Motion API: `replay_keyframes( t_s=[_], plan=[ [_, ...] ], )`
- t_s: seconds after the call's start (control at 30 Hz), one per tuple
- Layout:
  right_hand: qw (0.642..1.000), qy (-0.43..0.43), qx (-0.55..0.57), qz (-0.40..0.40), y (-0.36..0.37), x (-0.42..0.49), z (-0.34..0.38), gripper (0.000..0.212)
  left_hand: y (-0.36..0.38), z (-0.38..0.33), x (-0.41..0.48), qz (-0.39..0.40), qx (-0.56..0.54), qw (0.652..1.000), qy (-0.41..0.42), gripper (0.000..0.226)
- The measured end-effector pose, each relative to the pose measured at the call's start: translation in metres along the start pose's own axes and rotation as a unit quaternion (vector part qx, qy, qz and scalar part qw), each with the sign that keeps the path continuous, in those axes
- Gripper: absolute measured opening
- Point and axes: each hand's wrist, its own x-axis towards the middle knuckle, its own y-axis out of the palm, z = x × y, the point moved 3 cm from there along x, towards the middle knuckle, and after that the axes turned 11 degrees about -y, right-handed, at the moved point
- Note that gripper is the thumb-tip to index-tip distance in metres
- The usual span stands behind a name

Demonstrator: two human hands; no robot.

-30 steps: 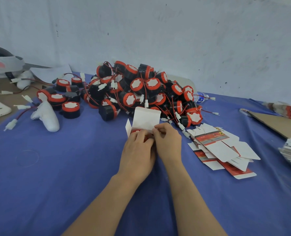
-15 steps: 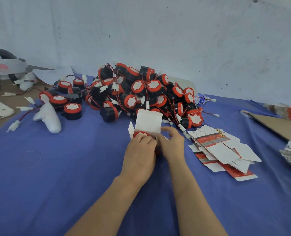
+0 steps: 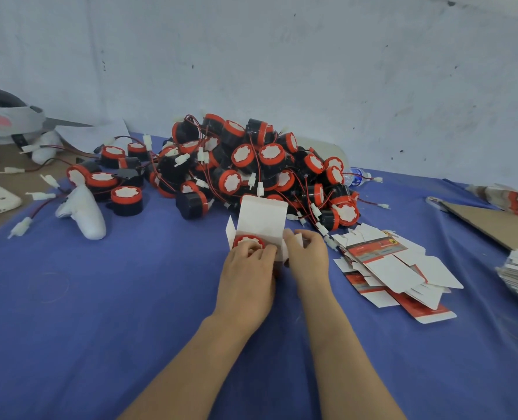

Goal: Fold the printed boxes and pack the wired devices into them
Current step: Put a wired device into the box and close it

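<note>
Close in front of the person, on the blue-covered table, a small white box stands with its lid flap up and a side flap sticking out on the left. A red-rimmed wired device sits in its mouth, white face up. The left hand has its grip closed down over that device, fingertips bent onto its top. The right hand holds the box's right side, its grip narrow, pinching a flap there. Just behind the box lies the heap of devices, wires tangled through it. Flat printed boxes are strewn just to the right of the hands, and a white controller lies well off to the left.
</note>
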Motion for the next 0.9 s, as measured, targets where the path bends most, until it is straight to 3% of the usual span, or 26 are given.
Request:
replay_keyframes(
  t_s=[0.1,0.13,0.23,0.27,0.37,0.43,0.5,0.53,0.6,0.63,0.73,0.9],
  plan=[
    [0.997,0.014,0.071,0.035,-0.004,-0.002,0.005,0.046,-0.002,0.002,0.004,-0.014,-0.017,1.0,0.015,0.031],
    [0.997,0.009,0.061,0.057,-0.003,-0.003,0.006,0.045,-0.003,0.002,0.004,-0.021,-0.024,0.999,0.03,0.03],
    [0.994,-0.036,-0.004,0.101,0.004,-0.006,0.002,0.012,-0.008,0.005,0.004,-0.034,-0.092,0.995,0.016,0.023],
    [0.994,-0.029,-0.01,0.106,0.005,-0.007,0.002,0.013,-0.01,0.007,0.005,-0.049,-0.124,0.991,0.002,0.019],
    [0.993,-0.008,-0.018,0.117,0.006,-0.007,-0.002,0.05,-0.022,0.014,0.007,-0.182,-0.177,0.967,-0.009,0.014],
    [0.992,-0.013,-0.015,0.121,0.007,-0.007,-0.002,0.058,-0.028,0.023,0.011,-0.25,-0.196,0.946,-0.063,0.023],
    [0.992,-0.015,-0.007,0.125,0.008,-0.006,-0.002,0.055,-0.026,0.035,0.015,-0.194,-0.304,0.918,-0.167,0.033],
    [0.992,-0.018,-0.001,0.126,0.009,-0.006,-0.002,0.051,-0.021,0.038,0.019,-0.112,-0.38,0.893,-0.214,0.034],
    [0.992,-0.032,0.009,0.124,0.009,-0.006,-0.002,0.04,-0.008,0.042,0.023,0.038,-0.464,0.849,-0.25,0.037],
    [0.992,-0.037,0.013,0.123,0.009,-0.007,-0.002,0.037,-0.005,0.042,0.023,0.086,-0.468,0.845,-0.243,0.036],
    [0.99,-0.049,0.04,0.124,0.01,-0.009,-0.002,0.03,-0.005,0.041,0.02,0.079,-0.466,0.847,-0.243,0.024],
    [0.986,-0.117,0.025,0.12,0.013,-0.013,0.003,0.036,-0.002,0.045,0.023,0.038,-0.471,0.849,-0.235,0.056]
  ],
)
